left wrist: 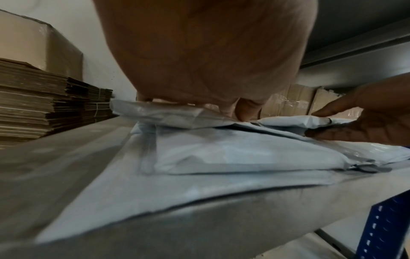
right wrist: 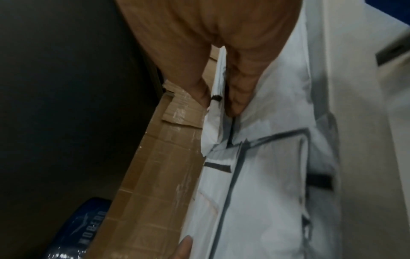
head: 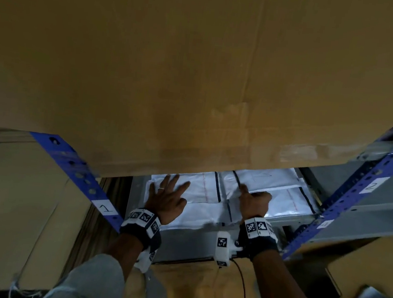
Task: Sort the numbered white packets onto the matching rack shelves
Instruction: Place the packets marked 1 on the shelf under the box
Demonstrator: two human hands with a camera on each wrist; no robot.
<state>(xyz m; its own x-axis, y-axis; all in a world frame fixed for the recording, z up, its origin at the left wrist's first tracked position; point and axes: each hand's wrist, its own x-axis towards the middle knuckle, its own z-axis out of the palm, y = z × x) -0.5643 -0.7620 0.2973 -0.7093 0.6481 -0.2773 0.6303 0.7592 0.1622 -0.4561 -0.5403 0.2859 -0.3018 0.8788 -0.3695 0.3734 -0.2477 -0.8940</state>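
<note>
Several white packets (head: 201,188) lie overlapping on a grey metal rack shelf (head: 188,242), under a large cardboard sheet (head: 174,73). The left hand (head: 167,198) lies flat on the left packet with its fingers (head: 177,183) spread. The right hand (head: 253,202) pinches the edge of a packet (right wrist: 216,105) between thumb and fingers on the pile's right side. Blue rack uprights stand on both sides; the left upright (head: 76,175) carries a label reading 1. Flattened cardboard stacks (left wrist: 44,108) sit further left on the shelf.
</note>
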